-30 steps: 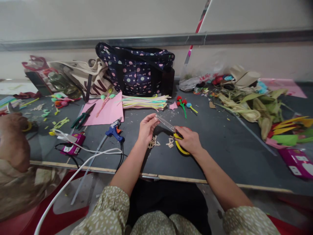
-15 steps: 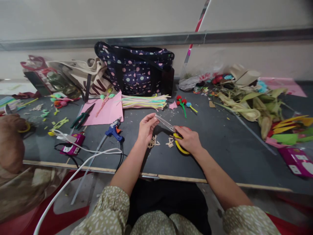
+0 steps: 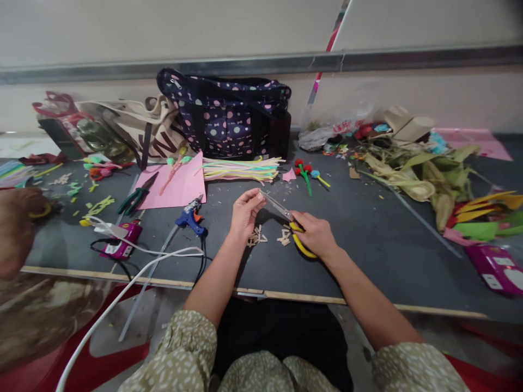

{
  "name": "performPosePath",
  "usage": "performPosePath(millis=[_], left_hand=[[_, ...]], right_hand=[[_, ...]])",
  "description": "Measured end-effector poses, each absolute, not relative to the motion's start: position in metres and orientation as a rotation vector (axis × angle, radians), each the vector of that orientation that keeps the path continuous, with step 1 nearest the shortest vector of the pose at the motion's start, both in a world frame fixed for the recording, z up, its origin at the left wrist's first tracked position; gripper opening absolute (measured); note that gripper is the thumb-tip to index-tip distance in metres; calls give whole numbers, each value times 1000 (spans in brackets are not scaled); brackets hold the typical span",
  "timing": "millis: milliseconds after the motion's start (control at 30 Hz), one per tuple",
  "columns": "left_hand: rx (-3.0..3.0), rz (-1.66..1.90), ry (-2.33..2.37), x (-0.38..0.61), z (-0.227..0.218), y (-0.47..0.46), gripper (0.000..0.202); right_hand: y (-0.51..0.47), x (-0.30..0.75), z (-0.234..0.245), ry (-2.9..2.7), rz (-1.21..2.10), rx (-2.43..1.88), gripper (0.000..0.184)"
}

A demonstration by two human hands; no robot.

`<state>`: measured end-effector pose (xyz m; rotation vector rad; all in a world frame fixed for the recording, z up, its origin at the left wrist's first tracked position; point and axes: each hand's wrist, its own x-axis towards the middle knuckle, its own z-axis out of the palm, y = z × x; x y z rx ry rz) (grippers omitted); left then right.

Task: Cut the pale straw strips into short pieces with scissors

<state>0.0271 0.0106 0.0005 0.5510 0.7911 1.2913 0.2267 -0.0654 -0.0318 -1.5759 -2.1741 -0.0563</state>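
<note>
My right hand (image 3: 316, 234) grips a pair of yellow-handled scissors (image 3: 304, 245), its fingers wrapped round the handles. The metal blades reach left to the fingertips of my left hand (image 3: 247, 212). Thumb and fingers of that hand are pinched together at the blade tips; whatever they hold is too small to make out. Below the hands, two small heaps of short beige pieces lie on the dark table, one heap (image 3: 257, 236) beside my left wrist and the other (image 3: 284, 235) by the scissor handles.
A blue glue gun (image 3: 191, 218), green-handled pliers (image 3: 137, 198) and a purple power strip (image 3: 122, 240) with a white cable lie to the left. Behind are pipe cleaners (image 3: 245, 170) and a dotted bag (image 3: 229, 120). Corn husks (image 3: 420, 179) sit right. A co-worker's hand (image 3: 18, 218) is far left.
My hands and the scissors stay nearly in place; the blades look slightly shifted. At far left, the co-worker's hand has moved a little further left.
</note>
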Motion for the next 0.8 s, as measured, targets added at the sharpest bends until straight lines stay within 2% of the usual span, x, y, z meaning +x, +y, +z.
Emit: performPosePath(millis=[167, 400, 800], left_hand=[[552, 1288, 798, 27, -1, 12, 31], [559, 1291, 743, 25, -7, 14, 33], [516, 1288, 724, 22, -11, 17, 31]], right_hand=[[-64, 230, -23, -2052, 4, -1651, 27], [-61, 242, -18, -2080, -136, -1861, 37], [-63, 239, -20, -2008, 49, -1698, 34]])
